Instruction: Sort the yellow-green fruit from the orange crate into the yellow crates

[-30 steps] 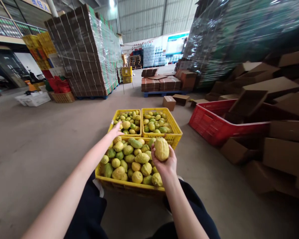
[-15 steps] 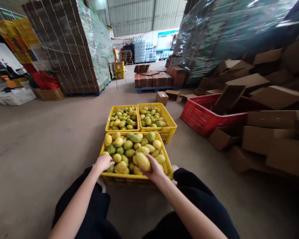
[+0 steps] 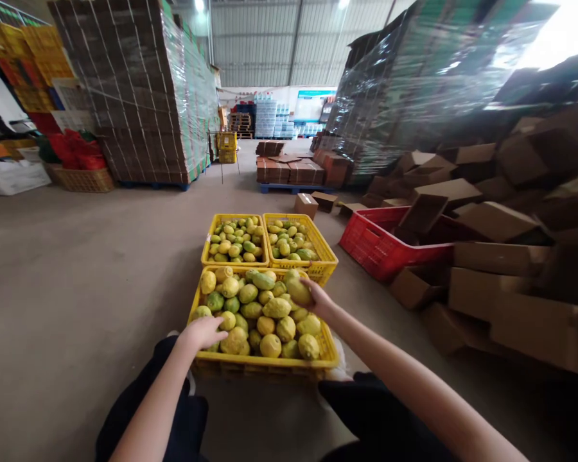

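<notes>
The near yellow crate [image 3: 264,363] holds a heap of oblong and rounded yellow-green fruit [image 3: 249,293]; their exact kind I cannot tell. At the crate's back right, my right hand [image 3: 320,301] is closed around one smooth, oblong yellow-green fruit [image 3: 298,292], just over the others. My left hand [image 3: 203,333] reaches across the crate's front left corner. Its fingers lie stretched out, beside a small round yellow fruit [image 3: 228,320], and it holds nothing.
Two more yellow crates of fruit, the left one [image 3: 205,247] and the right one [image 3: 328,251], stand behind. A red crate [image 3: 373,247] and piled cardboard boxes [image 3: 491,276] lie to the right. Wrapped pallet stacks [image 3: 125,96] rise behind, with a low pallet of flat cartons [image 3: 289,172] between.
My right hand has carried the fruit from the front middle of the near crate to its back right. My left hand has shifted slightly inward, and the view has tilted up.
</notes>
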